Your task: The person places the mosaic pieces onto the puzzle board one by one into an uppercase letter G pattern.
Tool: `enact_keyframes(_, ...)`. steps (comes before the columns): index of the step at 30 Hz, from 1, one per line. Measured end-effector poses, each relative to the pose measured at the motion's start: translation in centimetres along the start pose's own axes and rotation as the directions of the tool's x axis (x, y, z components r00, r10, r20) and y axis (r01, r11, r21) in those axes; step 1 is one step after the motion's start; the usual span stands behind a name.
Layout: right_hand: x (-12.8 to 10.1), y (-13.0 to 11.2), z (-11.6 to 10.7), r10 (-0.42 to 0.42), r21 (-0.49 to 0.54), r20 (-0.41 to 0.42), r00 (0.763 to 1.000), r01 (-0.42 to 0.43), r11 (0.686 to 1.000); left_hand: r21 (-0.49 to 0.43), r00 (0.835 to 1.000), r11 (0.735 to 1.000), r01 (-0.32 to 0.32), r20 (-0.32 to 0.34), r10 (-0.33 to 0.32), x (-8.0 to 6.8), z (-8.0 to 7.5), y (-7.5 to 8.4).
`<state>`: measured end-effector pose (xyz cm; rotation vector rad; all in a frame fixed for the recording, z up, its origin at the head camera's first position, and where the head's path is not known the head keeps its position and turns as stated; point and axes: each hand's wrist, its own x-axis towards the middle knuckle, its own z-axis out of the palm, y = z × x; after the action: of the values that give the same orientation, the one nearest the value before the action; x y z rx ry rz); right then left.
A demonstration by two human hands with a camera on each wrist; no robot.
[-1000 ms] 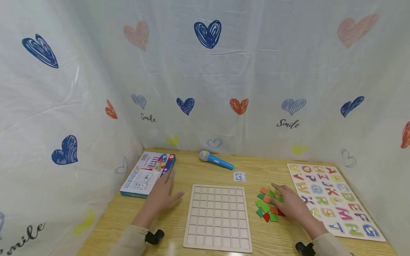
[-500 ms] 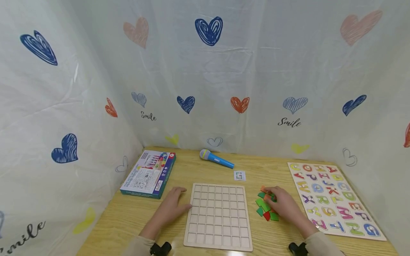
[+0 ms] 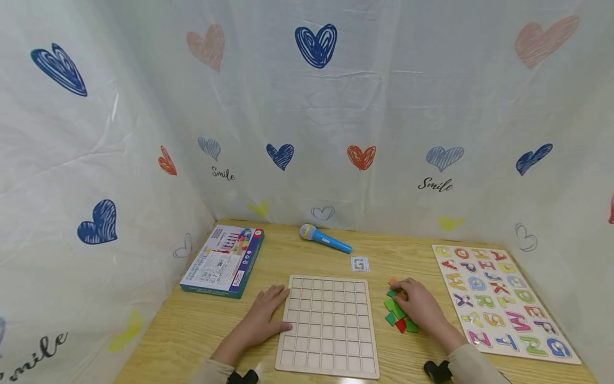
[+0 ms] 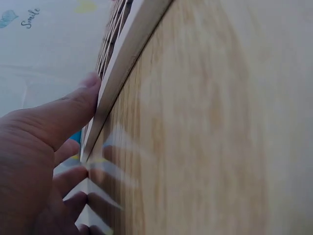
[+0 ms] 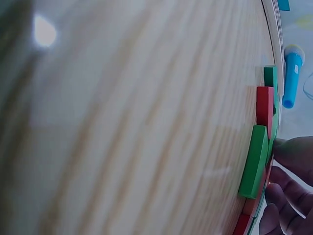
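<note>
A pale wooden grid board [image 3: 328,326] with square recesses lies flat on the table. My left hand [image 3: 261,317] is at its left side, fingers spread and fairly straight; in the left wrist view, the thumb [image 4: 80,100] touches the board's side edge. To the right of the board is a small pile of green, red and orange tiles [image 3: 394,308]. Over this pile, my right hand [image 3: 422,306] reaches down with bent fingers. The right wrist view has its thumb [image 5: 296,154] close beside a thick green tile [image 5: 254,161]; I cannot tell whether a tile is pinched.
A flat printed box [image 3: 223,261] lies at the back left. Behind the board are a blue toy microphone [image 3: 328,241] and a small printed card [image 3: 360,264]. An alphabet puzzle board [image 3: 503,304] covers the right side. A heart-print curtain [image 3: 316,106] encloses the table.
My left hand has left the printed box and come right and nearer, to the grid board's edge. My right hand has moved slightly left onto the tiles, its fingers bending.
</note>
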<state>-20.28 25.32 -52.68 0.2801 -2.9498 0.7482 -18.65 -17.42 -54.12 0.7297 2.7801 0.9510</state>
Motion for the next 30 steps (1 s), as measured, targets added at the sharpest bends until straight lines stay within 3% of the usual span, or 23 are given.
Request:
enact_keyframes(14, 0.32, 0.21, 0.26, -0.003, 0.011, 0.014, 1.0, 0.003, 1.0, -0.009, 0.998, 1.0, -0.015, 0.054, 0.016, -0.15, 0.02, -0.03)
enact_keyframes(24, 0.5, 0.16, 0.15, -0.011, 0.056, 0.006, 1.0, 0.01, 0.998, -0.028, 0.995, 0.999, -0.04, 0.093, 0.042, -0.35, -0.83, -0.04)
enact_keyframes(30, 0.66, -0.03, -0.05, 0.018, 0.085, 0.012, 1.0, -0.019, 0.996, 0.013, 0.995, 0.999, -0.036, 0.094, 0.035, -0.3, -0.57, -0.12)
